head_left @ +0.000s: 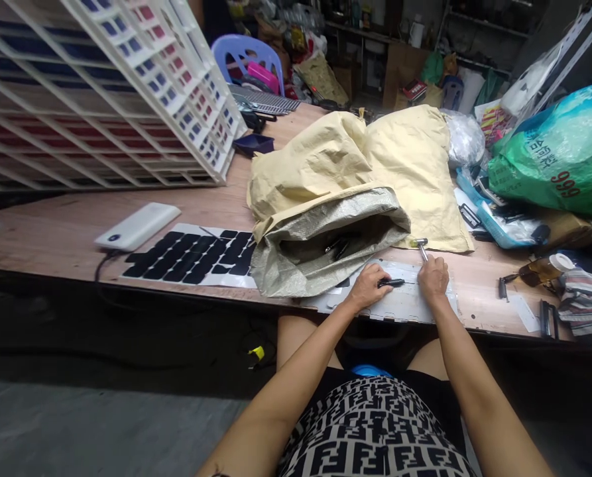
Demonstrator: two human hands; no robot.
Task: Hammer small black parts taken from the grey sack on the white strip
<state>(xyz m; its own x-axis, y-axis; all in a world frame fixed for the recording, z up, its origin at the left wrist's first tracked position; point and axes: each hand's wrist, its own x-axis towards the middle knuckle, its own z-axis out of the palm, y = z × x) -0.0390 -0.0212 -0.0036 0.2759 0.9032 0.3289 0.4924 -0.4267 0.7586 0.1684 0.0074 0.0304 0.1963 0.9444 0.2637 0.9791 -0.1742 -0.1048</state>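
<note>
- The open sack is the biggest thing by me, its grey-lined mouth facing my left hand, with dark pieces inside; I do well to leave its rim clear of my forearm and of any swing.
- The pale board lies flat at the table edge under both my hands; I judge it the firmest place to work, so the piece should sit flat on it, not over the edge.
- My right hand is closed around the handle of the small hammer, whose head points away from me, by the near edge of the second sack; whether it touches that sack I cannot tell. If I strike, short, square taps would suit, well off my left fingertips.
- My left hand is nearly closed, pinching one end of the black piece, whose other end sticks out toward my right hand over the board. A light hold near the end should steady it; how hard my fingers press I cannot tell.
</note>
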